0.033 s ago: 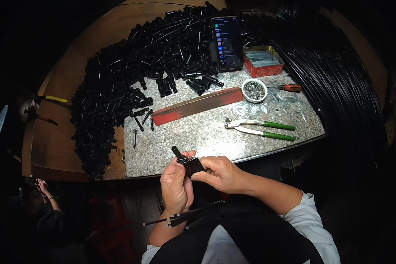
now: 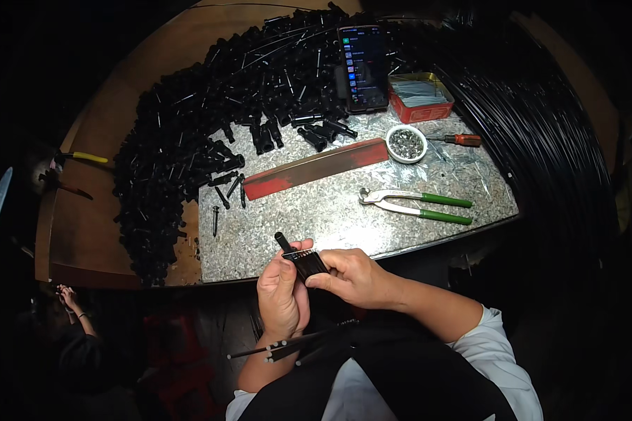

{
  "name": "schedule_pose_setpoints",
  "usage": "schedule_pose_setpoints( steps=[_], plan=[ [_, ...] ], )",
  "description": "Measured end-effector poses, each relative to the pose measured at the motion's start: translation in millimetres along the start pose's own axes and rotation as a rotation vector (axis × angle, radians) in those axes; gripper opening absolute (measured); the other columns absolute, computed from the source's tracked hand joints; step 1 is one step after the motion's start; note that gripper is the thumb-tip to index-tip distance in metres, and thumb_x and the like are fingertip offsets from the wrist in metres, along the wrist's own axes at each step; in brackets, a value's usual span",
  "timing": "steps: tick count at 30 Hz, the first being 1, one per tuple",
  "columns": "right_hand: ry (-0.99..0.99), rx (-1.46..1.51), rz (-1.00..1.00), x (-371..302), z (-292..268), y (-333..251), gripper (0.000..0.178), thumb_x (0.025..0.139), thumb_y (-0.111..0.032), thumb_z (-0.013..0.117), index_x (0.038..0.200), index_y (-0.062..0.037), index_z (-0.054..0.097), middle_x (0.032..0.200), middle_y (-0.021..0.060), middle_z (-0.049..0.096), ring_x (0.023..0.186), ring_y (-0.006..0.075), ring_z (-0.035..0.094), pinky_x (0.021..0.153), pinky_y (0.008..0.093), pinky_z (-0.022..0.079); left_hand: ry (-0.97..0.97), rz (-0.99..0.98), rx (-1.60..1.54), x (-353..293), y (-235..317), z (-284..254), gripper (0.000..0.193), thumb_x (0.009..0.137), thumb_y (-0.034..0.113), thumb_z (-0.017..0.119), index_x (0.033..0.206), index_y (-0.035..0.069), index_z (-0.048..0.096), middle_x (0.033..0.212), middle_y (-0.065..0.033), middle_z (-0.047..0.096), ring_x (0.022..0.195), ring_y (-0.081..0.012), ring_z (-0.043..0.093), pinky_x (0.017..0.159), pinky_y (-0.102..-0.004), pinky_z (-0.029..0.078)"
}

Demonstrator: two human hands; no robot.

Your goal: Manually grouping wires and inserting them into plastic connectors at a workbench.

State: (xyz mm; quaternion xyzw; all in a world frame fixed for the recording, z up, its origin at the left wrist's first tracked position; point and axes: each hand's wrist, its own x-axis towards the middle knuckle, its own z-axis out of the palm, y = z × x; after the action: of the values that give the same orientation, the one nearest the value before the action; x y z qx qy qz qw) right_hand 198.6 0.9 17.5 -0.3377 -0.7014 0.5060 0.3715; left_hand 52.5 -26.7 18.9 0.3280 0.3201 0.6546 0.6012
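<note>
Above the near edge of the table, my left hand is closed round a black tubular part, with its thumb pressed on the side. Beside the tube is a row of thin black ribs, with a fine pale wire or edge across their top. My right hand pinches these ribs from the right between thumb and bent fingers; its fingertips are partly hidden. Dark rods with pale round tips lie across my left forearm, and their other ends are out of sight.
A large heap of black tubular parts covers the left and back. Green-handled pincers, a red-and-brown bar, a bowl of small metal pieces, a screwdriver, a tin of wires, a phone and long black rods lie around.
</note>
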Motion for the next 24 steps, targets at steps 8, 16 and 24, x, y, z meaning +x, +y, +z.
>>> schedule_pose_setpoints(
  steps=[8, 16, 24],
  plan=[
    [-0.013, 0.067, 0.02, 1.6, -3.7, 2.1, 0.03, 0.083, -0.021, 0.063, 0.071, 0.0007, 0.047, 0.062, 0.0117, 0.05, 0.055, 0.0238, 0.049, 0.052, 0.0339, 0.039, -0.035, -0.058, -0.027, 2.5, -0.8, 1.8, 0.035, 0.095, 0.025, 0.046, 0.113, -0.005, 0.053, 0.116, -0.0191, 0.055, 0.103, -0.0205, 0.055, 0.094, -0.0337, 0.04],
    [-0.069, 0.137, 0.117, 0.4, -3.2, 1.5, 0.03, 0.086, -0.024, 0.062, 0.072, -0.0002, 0.05, 0.055, 0.0085, 0.049, 0.049, 0.0137, 0.045, 0.048, 0.0302, 0.037, -0.039, -0.057, -0.045, 1.7, -3.8, -0.7, 0.035, 0.097, 0.024, 0.042, 0.113, -0.005, 0.052, 0.117, -0.0195, 0.055, 0.102, -0.02, 0.055, 0.093, -0.0328, 0.041],
    [-0.067, 0.105, 0.148, -0.7, -3.2, 1.8, 0.03, 0.088, -0.025, 0.059, 0.074, 0.0, 0.051, 0.053, 0.0092, 0.046, 0.048, 0.0135, 0.042, 0.047, 0.0302, 0.036, 0.012, -0.014, -0.013, 1.6, -5.2, 2.5, 0.031, 0.096, 0.02, 0.044, 0.114, -0.004, 0.052, 0.116, -0.019, 0.055, 0.105, -0.0216, 0.055, 0.095, -0.0333, 0.041]
  ],
)
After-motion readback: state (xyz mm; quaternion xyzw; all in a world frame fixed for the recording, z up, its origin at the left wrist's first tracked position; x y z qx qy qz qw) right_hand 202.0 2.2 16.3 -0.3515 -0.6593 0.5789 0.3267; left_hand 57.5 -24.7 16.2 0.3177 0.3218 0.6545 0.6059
